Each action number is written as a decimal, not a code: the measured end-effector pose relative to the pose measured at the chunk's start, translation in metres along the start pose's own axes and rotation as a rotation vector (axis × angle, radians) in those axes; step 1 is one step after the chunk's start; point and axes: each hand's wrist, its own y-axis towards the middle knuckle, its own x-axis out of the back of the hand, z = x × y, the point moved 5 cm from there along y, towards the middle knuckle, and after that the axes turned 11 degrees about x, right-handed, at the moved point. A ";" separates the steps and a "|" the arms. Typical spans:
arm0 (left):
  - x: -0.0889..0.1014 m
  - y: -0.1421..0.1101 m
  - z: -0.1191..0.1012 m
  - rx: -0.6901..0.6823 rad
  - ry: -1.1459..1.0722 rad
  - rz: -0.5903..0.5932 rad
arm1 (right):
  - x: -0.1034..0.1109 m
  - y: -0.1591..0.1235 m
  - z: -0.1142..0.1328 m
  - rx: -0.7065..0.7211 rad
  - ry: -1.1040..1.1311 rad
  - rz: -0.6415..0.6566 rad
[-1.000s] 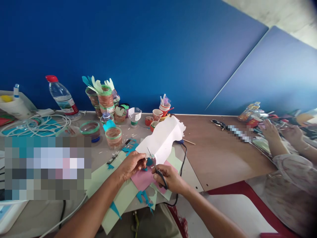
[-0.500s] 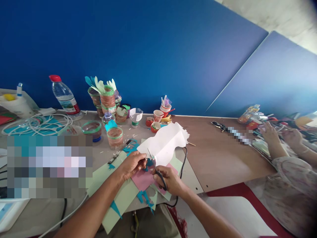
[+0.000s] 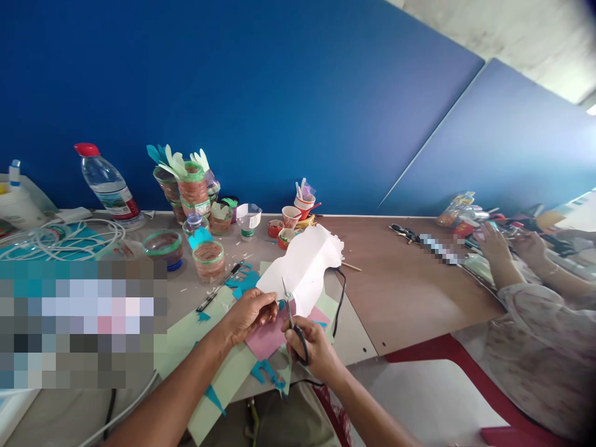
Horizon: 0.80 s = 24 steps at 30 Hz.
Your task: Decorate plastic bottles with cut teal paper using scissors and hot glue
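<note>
Between finger and thumb, my left hand (image 3: 254,312) pinches the near left edge of a white paper (image 3: 302,264) with a wavy outline and a crease down its middle. My right hand (image 3: 313,347) grips black-handled scissors (image 3: 292,320), whose blades point away from me at the paper's near edge, close to my left fingertips. Under both hands lie a pink sheet (image 3: 265,335) and pale green sheets (image 3: 218,366). Blue paper scraps (image 3: 267,372) are scattered over and around them.
Wrapped brown-and-green cups (image 3: 193,180), a tilted water bottle (image 3: 109,183) and small paper cups (image 3: 291,216) line the back. A pen (image 3: 218,285) lies left of the paper; a white cable coil (image 3: 88,239) sits farther left. Another person's hands (image 3: 496,248) work at far right.
The whole view has shifted, so the objects sit farther left. My right hand and the scissors have moved slightly relative to the paper; the left still pinches its edge.
</note>
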 end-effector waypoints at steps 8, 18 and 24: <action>0.000 -0.003 0.000 0.027 0.097 -0.031 | 0.012 -0.002 0.004 -0.066 -0.042 0.079; 0.003 -0.001 0.003 0.023 0.108 -0.042 | 0.020 -0.003 0.008 -0.033 -0.206 0.115; 0.003 -0.001 0.001 0.008 0.096 -0.046 | 0.016 -0.002 -0.001 -0.022 -0.105 0.077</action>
